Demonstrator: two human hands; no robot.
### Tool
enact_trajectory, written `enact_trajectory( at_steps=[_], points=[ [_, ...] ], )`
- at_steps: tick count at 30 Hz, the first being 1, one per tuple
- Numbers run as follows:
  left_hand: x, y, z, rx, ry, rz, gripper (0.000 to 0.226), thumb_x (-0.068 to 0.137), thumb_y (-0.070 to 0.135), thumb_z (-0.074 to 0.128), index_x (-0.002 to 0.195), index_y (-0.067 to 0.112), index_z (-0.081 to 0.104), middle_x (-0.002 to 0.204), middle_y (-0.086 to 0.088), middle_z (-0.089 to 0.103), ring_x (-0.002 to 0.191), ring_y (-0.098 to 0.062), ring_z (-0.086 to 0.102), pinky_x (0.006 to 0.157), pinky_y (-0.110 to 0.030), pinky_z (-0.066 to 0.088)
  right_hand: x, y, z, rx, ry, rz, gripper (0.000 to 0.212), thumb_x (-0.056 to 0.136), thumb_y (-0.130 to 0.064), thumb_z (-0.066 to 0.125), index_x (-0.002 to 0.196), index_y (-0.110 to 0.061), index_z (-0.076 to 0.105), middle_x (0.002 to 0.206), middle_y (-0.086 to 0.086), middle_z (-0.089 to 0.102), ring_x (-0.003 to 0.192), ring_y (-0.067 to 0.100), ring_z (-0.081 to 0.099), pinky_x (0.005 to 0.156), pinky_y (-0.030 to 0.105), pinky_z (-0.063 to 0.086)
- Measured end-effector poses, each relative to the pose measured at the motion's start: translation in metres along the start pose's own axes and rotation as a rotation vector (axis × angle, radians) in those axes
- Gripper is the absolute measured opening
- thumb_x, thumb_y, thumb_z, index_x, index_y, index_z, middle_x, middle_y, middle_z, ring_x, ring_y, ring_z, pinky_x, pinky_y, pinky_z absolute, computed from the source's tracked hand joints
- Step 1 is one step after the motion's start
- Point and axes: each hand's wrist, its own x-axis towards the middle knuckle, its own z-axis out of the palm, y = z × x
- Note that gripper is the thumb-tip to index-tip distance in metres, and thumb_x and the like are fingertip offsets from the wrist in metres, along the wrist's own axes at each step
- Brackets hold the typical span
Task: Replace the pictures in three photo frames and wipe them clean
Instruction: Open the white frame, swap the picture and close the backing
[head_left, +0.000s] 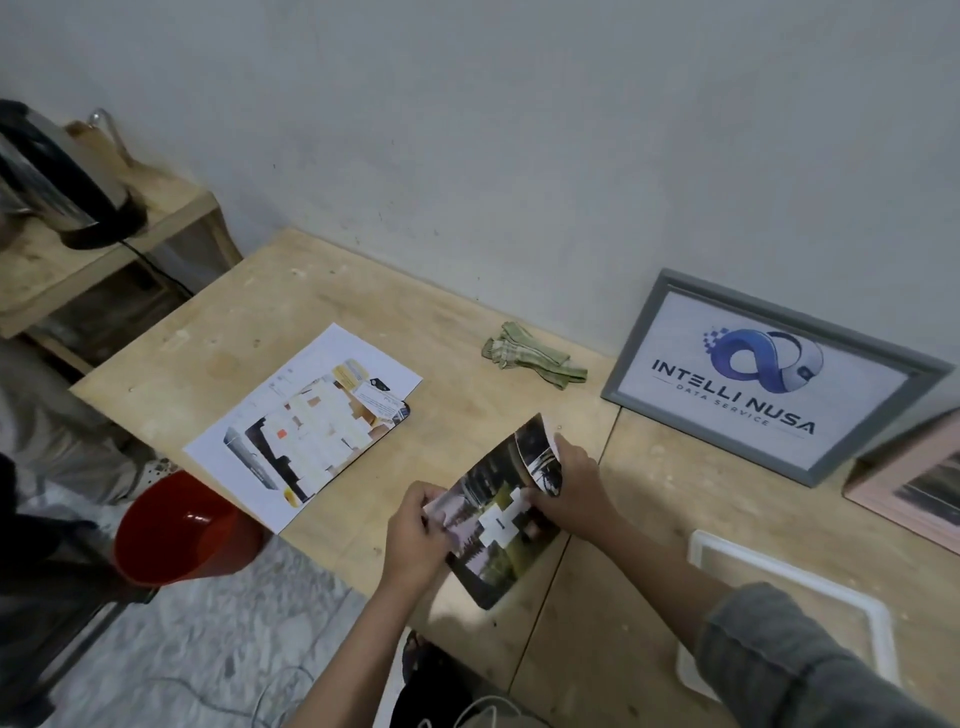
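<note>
Hands hold one photo (501, 514) low centre of the head view, above the table (322, 306) edge. Left hand (415, 535) pinches the photo's left edge, fingers curled round it. Right hand (569, 488) grips the upper right part, where a corner curls up; it could be a second print peeling off, can't tell.

Judged step: separating or picking a print to load into the white frame (878, 618), which lies flat at lower right, near the right forearm.

To do it well:
- hold by edges only, no thumbs on the printed face
- flatten that curled corner before seating, don't crease it
- match print orientation to the frame opening first
- wipe after, with the cloth (535, 356), upper centre by the wall

Pose: both forearms come up from the bottom edge, converging on the photo. Right sleeve is rolled, wrist bent inward. Left wrist looks about straight.

Other frames: grey frame (779, 374) leans on the wall, right of centre, logo print in it. Pink frame (909, 488) at far right edge, partly cut off. Loose prints (306, 426) lie left of centre on the table.
</note>
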Motion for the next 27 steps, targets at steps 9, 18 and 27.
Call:
enact_trajectory(
  at_steps=[9,18,27],
  points=[
    [0.022,0.02,0.029,-0.244,0.19,-0.195,0.016,0.091,0.014,0.059,0.078,0.006,0.053,0.068,-0.006,0.048,0.065,-0.021,0.046,0.061,-0.031,0.037,-0.038,0.011,-0.049,0.499,0.416,0.279,0.034,0.078,-0.021,0.04,0.096,-0.007,0.065,0.085,0.002,0.063,0.078,0.018,0.057,0.062,0.014,0.039],
    [-0.029,0.063,0.143,-0.097,-0.198,-0.009,0.024,0.088,0.023,0.056,0.11,0.029,0.046,0.099,-0.002,0.061,0.089,-0.026,0.065,0.074,-0.05,0.057,-0.135,0.103,-0.101,0.382,0.634,0.455,0.021,0.091,-0.005,0.05,0.104,-0.009,0.065,0.097,0.005,0.067,0.083,0.014,0.057,0.068,0.02,0.041],
    [-0.1,0.056,0.236,0.371,-0.584,0.391,0.08,0.093,0.021,0.055,0.152,0.012,0.001,0.155,-0.002,-0.023,0.147,-0.029,-0.001,0.113,-0.025,0.029,-0.238,0.187,-0.109,0.1,0.459,0.504,0.047,0.087,-0.032,0.057,0.13,-0.014,0.053,0.121,0.005,0.06,0.107,0.02,0.056,0.094,0.031,0.046]
  ],
)
